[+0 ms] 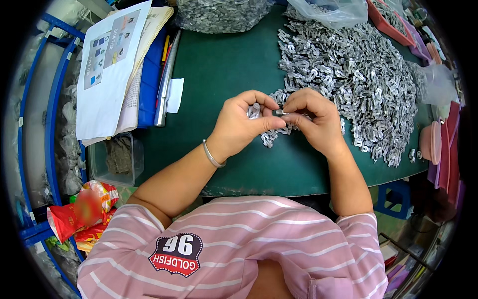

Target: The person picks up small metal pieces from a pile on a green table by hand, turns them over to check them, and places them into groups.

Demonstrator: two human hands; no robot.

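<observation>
Both my hands meet over the green table, close to the near left edge of a big heap of small silvery metal links (pixel 343 79). Between thumb and fingers of my right hand (pixel 314 117) is a small metal link (pixel 281 112). The thumb and index finger of my left hand (pixel 244 122) close in on the same piece from the other side. More loose links (pixel 254 111) show behind my left fingers, and whether that hand holds any of them I cannot tell. A few links (pixel 269 138) lie on the table just under my hands.
A green table (pixel 224 65) spans the front. At left lie papers (pixel 112 65), a metal rod (pixel 164 99) and a clear plastic box (pixel 117 158). Bags of links (pixel 224 12) stand at the back, a red tray (pixel 391 22) at the far right. A blue stool (pixel 393 200) is below.
</observation>
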